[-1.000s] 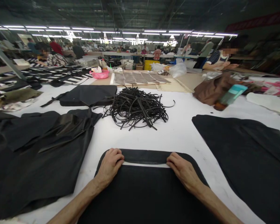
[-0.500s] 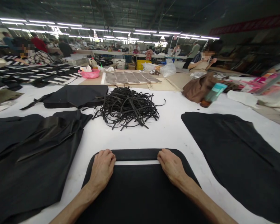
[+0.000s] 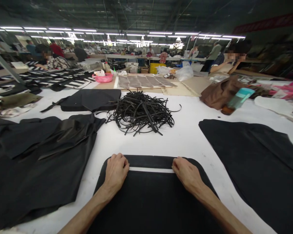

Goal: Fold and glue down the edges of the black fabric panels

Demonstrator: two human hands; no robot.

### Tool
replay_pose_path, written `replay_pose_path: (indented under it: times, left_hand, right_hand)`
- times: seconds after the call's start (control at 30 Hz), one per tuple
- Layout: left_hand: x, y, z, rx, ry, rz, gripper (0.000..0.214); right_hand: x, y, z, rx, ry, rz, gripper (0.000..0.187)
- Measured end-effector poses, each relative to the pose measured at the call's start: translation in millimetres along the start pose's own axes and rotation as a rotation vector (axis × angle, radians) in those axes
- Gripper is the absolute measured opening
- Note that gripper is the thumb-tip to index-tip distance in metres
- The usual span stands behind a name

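In front of me lies a large black fabric panel (image 3: 148,201) with rounded far corners. A narrow white band (image 3: 151,170) runs across it, separating a black strip (image 3: 150,161) along the far edge from the broad near part. My left hand (image 3: 116,170) is closed at the left end of this band, its fingers curled down on the black fabric. At the right end my right hand (image 3: 187,172) is closed in the same way, thumb and fingers pinched at the fabric. The fingertips of both hands are partly hidden.
Beyond the panel is a heap of thin black strips (image 3: 143,112) on the white table (image 3: 146,144). Black fabric pieces lie left (image 3: 46,156) and right (image 3: 254,156), and a black stack (image 3: 92,100) behind. A teal-topped bottle (image 3: 239,100) leans on brown fabric (image 3: 218,92). Other people work farther back.
The view has turned slightly left, so everything sits farther right in the picture. Both hands keep their places on the black panel, with little visible movement.
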State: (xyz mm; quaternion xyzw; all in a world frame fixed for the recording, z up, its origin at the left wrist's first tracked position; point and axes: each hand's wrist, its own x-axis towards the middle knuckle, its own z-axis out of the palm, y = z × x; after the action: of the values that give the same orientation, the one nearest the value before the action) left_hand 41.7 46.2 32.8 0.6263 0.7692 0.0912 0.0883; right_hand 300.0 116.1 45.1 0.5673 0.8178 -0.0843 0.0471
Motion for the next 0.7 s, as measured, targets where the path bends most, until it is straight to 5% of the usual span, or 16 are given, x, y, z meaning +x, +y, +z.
replay_pose_path:
  times: [0.27, 0.5, 0.7]
  left_hand:
    - [-1.8, 5.5, -0.8, 0.088, 0.049, 0.009, 0.005]
    - [-13.1, 22.2, 5.5, 0.229, -0.008, 0.335, 0.022]
    - [-26.9, 24.2, 7.1, 0.418, -0.007, 0.469, 0.034]
  right_hand:
    - [2.1, 1.8, -1.2, 0.028, -0.013, -0.008, 0.019]
    - [3.7, 1.8, -1.2, 0.024, -0.044, -0.003, 0.021]
    - [5.7, 4.0, -3.3, 0.080, -0.068, 0.026, 0.019]
